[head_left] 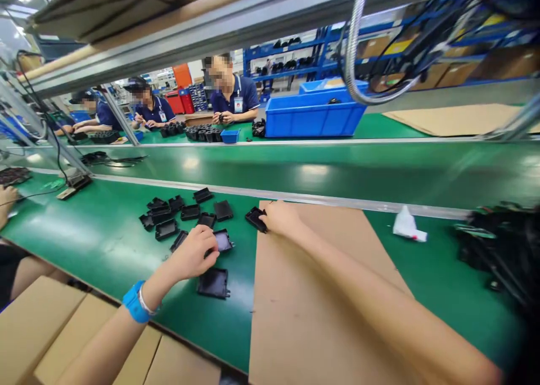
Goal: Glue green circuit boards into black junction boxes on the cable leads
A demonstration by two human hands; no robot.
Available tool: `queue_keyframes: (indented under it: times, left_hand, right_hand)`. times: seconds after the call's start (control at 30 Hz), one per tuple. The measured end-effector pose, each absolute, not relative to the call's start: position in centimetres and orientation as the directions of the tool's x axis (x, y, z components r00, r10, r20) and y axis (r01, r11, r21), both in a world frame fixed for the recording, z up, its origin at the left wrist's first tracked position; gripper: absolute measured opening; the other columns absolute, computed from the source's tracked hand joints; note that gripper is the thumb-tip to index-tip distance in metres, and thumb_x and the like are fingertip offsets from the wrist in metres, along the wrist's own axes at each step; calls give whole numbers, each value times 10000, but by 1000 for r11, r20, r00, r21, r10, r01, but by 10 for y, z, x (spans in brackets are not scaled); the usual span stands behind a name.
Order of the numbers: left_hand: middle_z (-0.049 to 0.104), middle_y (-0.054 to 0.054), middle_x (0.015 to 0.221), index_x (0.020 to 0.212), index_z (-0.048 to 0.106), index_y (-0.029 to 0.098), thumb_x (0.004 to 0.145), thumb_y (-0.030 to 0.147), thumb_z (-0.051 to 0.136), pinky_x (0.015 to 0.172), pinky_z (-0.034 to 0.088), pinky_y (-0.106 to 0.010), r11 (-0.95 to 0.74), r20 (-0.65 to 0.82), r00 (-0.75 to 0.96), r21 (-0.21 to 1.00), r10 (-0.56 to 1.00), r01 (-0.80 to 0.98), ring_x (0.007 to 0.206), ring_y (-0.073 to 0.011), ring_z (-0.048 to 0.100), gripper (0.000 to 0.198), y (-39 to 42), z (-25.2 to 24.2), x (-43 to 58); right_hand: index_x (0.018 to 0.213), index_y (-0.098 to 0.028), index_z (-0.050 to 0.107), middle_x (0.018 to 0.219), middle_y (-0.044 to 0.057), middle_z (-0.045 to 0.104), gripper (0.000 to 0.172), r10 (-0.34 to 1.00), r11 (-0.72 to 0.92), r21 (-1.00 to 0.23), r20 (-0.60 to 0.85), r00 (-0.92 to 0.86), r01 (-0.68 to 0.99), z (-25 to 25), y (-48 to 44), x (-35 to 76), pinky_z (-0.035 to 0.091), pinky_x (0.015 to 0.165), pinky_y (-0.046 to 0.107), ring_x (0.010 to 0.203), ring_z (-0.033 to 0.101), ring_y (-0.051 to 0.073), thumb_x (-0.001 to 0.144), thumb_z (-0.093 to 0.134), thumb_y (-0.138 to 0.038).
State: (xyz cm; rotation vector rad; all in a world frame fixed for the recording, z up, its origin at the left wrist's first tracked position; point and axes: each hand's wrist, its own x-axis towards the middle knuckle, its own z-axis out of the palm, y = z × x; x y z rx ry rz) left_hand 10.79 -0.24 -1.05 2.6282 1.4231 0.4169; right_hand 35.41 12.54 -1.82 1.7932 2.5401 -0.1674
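My right hand (282, 218) pinches a black plastic case half (255, 219) at the far left corner of a cardboard sheet (304, 295). My left hand (194, 254), with a blue band on its wrist, has its fingers curled at the left edge of another shallow black case half (223, 240); its fingertips are partly hidden. Just below lies a larger-looking open case half (213, 283) with small tabs on its right side. Beyond my left hand, several more black case halves (166, 229) are scattered on the green table (105, 227), some stacked on each other.
A crumpled white packet (408, 225) and a heap of black cables (498, 250) lie to the right. Cardboard boxes (84, 340) stand below the table edge. Across the green belt (236, 162), several people work near a blue bin (312, 117). A metal rail (177, 25) crosses overhead.
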Motion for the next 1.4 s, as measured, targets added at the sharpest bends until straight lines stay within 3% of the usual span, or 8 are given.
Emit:
queue_keyframes:
  times: [0.17, 0.3, 0.67, 0.83, 0.97, 1.13, 1.27, 1.4]
  left_hand:
    - [616, -41, 967, 927, 607, 216, 660, 232, 676, 938, 342, -425, -568, 85, 564, 208, 822, 796, 1103, -280, 458, 276, -16, -12, 107]
    - [643, -38, 843, 815, 648, 219, 775, 229, 606, 917, 286, -456, -590, 68, 587, 155, 807, 793, 1031, -266, 514, 58, -16, -9, 122]
    - [692, -72, 851, 845, 704, 203, 865, 286, 535, 891, 288, -454, -601, 237, 554, 254, 798, 758, 930, -247, 543, 189, 56, -32, 287]
    - [703, -31, 970, 999, 698, 266, 893, 341, 523, 905, 321, -402, -619, 207, 583, 275, 785, 736, 1010, -217, 548, 218, 53, -41, 297]
    - [653, -32, 1139, 1128, 643, 274, 899, 285, 486, 942, 343, -366, -487, 190, 453, 214, 871, 847, 1102, -210, 517, 278, 58, -29, 236]
    - [590, -134, 1179, 1158, 607, 201, 802, 306, 585, 912, 359, -487, -138, 197, 125, 53, 972, 989, 1142, -339, 455, 372, 72, -21, 151]
    - [571, -138, 1188, 1236, 566, 233, 786, 524, 599, 909, 373, -476, -81, 193, 81, -9, 978, 997, 1109, -350, 484, 537, 88, -29, 140]
    - [595, -160, 1143, 1173, 626, 195, 823, 382, 574, 898, 402, -467, -99, 202, 99, -9, 974, 995, 1026, -344, 558, 400, 105, -29, 155]
  right_hand:
    - [940, -107, 650, 987, 138, 639, 192, 884, 465, -54, -32, -467, 884, -12, 99, 375, 429, 786, 339, 979, 563, 241, 881, 471, -147]
    - [856, -156, 650, 937, 100, 646, 244, 817, 576, -56, -15, -577, 816, -4, 46, 414, 369, 778, 328, 940, 530, 229, 850, 416, -89]
    - [820, -167, 597, 833, 73, 587, 238, 766, 641, -153, 55, -641, 752, -43, -49, 461, 336, 733, 360, 825, 453, 209, 832, 389, -52]
    - [871, -180, 601, 1251, 127, 480, 137, 758, 642, -309, 120, -641, 702, -40, -41, 470, 334, 936, 455, 1157, 394, 299, 776, 505, -204]
    - [1087, -190, 562, 1519, 155, 142, 491, 765, 604, -409, 58, -641, 684, -42, -21, 475, 155, 1069, 577, 1395, 29, 392, 619, 637, -314]
    - [997, -220, 570, 1489, 160, 264, 378, 763, 584, -426, -3, -646, 691, -40, -8, 474, 162, 1054, 599, 1382, 159, 390, 636, 628, -318]
    - [972, -208, 579, 1485, 172, 286, 370, 777, 567, -411, -19, -629, 714, -33, -14, 475, 197, 1048, 590, 1371, 193, 406, 625, 651, -315]
    - [1046, -195, 587, 1509, 179, 243, 450, 765, 560, -448, -43, -643, 697, -30, -23, 481, 210, 1077, 553, 1393, 161, 385, 631, 686, -338]
